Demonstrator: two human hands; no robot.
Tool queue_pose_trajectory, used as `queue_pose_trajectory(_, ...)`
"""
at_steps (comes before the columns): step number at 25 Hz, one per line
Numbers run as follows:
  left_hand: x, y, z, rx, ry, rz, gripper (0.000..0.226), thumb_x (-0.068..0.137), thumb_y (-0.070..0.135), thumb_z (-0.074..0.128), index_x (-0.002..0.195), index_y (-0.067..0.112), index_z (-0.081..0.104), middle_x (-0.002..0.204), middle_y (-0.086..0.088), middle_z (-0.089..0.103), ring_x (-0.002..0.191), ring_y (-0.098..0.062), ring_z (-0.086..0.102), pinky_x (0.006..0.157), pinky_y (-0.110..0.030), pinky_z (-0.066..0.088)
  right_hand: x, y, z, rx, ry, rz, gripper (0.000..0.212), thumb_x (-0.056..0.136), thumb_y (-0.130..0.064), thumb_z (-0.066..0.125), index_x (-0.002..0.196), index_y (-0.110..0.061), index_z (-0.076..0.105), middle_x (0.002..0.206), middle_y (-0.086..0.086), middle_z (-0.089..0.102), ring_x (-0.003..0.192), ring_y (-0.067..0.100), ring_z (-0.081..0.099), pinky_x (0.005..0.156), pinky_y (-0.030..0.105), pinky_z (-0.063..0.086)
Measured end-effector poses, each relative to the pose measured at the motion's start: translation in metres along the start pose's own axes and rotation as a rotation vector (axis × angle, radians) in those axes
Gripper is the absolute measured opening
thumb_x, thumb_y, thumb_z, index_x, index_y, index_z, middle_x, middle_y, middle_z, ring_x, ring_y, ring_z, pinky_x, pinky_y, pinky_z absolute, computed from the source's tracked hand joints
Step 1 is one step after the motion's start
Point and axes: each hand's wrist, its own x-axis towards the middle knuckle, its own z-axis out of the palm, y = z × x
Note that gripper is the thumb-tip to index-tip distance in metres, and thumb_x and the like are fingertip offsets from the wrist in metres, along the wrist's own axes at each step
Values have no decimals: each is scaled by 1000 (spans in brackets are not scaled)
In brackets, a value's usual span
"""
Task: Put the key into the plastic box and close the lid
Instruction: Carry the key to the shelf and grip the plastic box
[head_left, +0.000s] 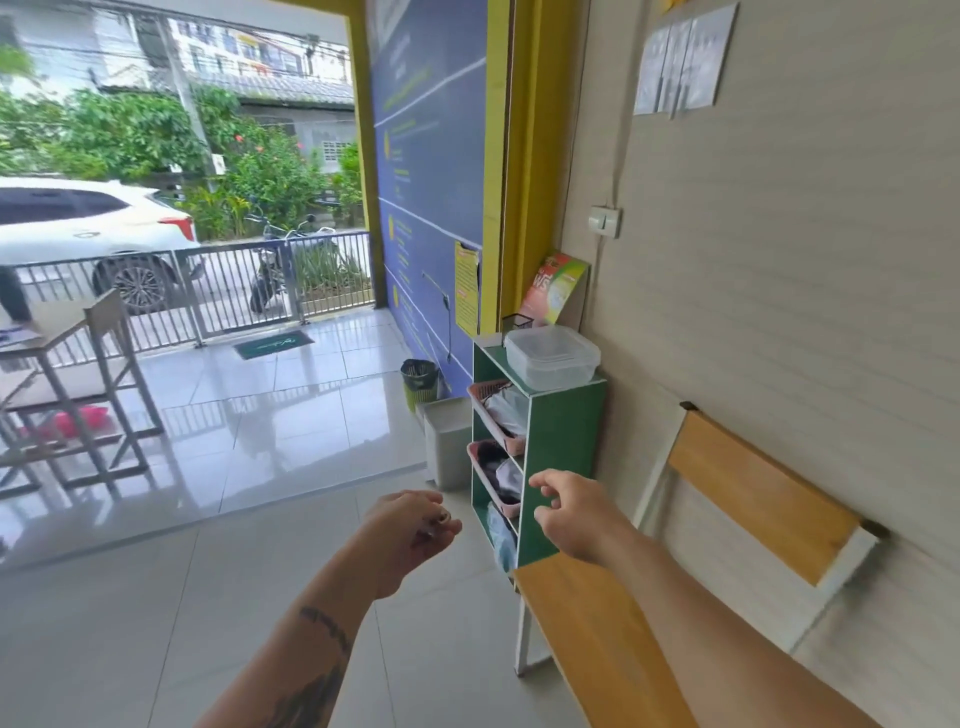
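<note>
A clear plastic box (551, 357) with its lid on stands on top of a green shelf unit (563, 457) against the wall. My left hand (410, 525) is curled around a small metal key (440, 518), held out well below and left of the box. My right hand (574, 512) is stretched forward in front of the shelf's side panel, fingers apart and holding nothing. Both hands are far short of the box.
A wooden bench (613, 644) with a backrest runs along the wall on the right, just below my right arm. The shelf holds pink baskets (496, 410). A grey bin (448, 441) and a green wastebasket (420, 382) stand to its left. A table frame (78, 395) is at far left.
</note>
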Motion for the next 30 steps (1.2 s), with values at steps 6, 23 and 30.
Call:
queue_pose_trajectory(6, 115, 71, 2, -37, -12, -4, 21, 93, -9, 46, 106, -4, 61, 85, -18, 55, 70, -26, 61, 57, -28, 59, 125, -21, 6, 42, 53, 30, 44, 92, -15, 49, 136, -18, 56, 138, 7, 57, 122, 21, 56, 95, 26, 42)
queue_pose_trajectory(23, 449, 226, 114, 33, -136, 33, 26, 94, -14, 38, 96, -4, 62, 87, -26, 67, 77, -31, 70, 59, -32, 62, 478, -8, -65, -23, 127, 23, 56, 89, -14, 49, 144, -20, 46, 143, 7, 53, 127, 21, 51, 106, 36, 42)
queue_pose_trajectory(30, 609, 231, 164, 263, -207, 56, 23, 90, -8, 51, 85, 1, 72, 67, -12, 66, 55, -18, 57, 54, -23, 50, 582, 18, -50, -83, 181, 177, 55, 90, -17, 51, 144, -21, 45, 147, 4, 48, 132, 21, 48, 108, 38, 41)
